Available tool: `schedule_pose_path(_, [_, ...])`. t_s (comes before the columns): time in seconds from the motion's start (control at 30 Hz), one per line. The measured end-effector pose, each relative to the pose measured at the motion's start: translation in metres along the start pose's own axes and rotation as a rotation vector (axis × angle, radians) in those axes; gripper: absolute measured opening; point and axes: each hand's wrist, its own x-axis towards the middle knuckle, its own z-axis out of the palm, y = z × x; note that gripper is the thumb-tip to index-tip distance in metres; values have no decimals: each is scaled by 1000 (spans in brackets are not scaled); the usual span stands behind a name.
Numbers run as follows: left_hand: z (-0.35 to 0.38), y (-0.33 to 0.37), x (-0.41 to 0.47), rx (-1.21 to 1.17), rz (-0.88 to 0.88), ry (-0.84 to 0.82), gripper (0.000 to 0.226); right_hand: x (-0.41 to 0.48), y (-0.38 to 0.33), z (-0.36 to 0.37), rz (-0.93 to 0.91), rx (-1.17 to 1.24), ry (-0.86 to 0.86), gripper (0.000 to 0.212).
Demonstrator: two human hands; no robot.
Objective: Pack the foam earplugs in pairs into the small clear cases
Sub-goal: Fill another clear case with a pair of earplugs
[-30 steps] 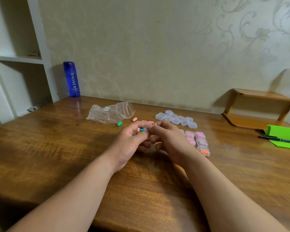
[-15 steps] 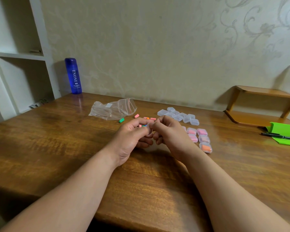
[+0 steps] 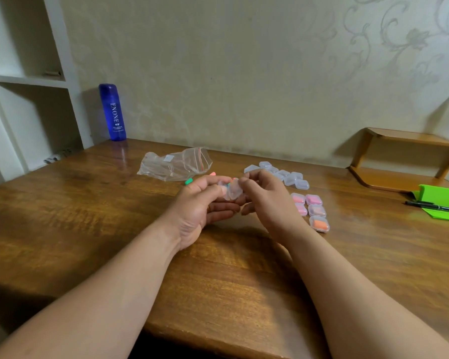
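Note:
My left hand (image 3: 201, 203) and my right hand (image 3: 265, 200) meet above the table's middle, both pinching one small clear case (image 3: 230, 190). A bit of green shows inside it. Loose earplugs lie just behind my fingers: a green one (image 3: 189, 181) and a pink one (image 3: 212, 174); others are hidden by my hands. Several empty clear cases (image 3: 290, 177) sit in a cluster behind my right hand. Filled cases with pink earplugs (image 3: 313, 199) and one with orange earplugs (image 3: 319, 224) lie in rows to its right.
An empty zip bag (image 3: 175, 164) lies behind the earplugs. A blue bottle (image 3: 112, 112) stands at the far left by the wall. A green stand with a black pen (image 3: 441, 203) and a wooden shelf (image 3: 405, 161) are at the right. White shelves stand at left.
My hands have lifted a little off the table, and the clear case now shows between my fingertips. The camera view has shifted slightly.

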Motion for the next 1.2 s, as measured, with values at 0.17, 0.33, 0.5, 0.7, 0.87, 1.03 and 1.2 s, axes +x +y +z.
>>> schedule_pose_path(0.17, [3, 0, -3, 8, -24, -30, 36, 1, 1, -3, -82, -272, 17, 11])
schedule_pose_path(0.33, [4, 1, -15, 99, -163, -214, 44, -1, -1, -6, 16, -171, 28, 4])
schedule_pose_path(0.5, [3, 8, -15, 164, -191, -236, 43, -3, -6, -2, 9, -109, -16, 6])
schedule_pose_path(0.7, [6, 12, -6, 29, -259, -92, 48, -7, -9, 2, -59, -98, -39, 12])
schedule_pose_path(0.87, [-4, 20, 4, -213, -206, 325, 48, -3, -1, 6, -44, -318, 32, 14])
schedule_pose_path(1.03, [-23, 20, 14, -425, -171, 523, 47, 14, -3, 28, -17, -779, -65, 20])
schedule_pose_path(1.2, [-28, 19, 15, -418, -153, 494, 44, 32, -10, 65, -64, -1095, -176, 39])
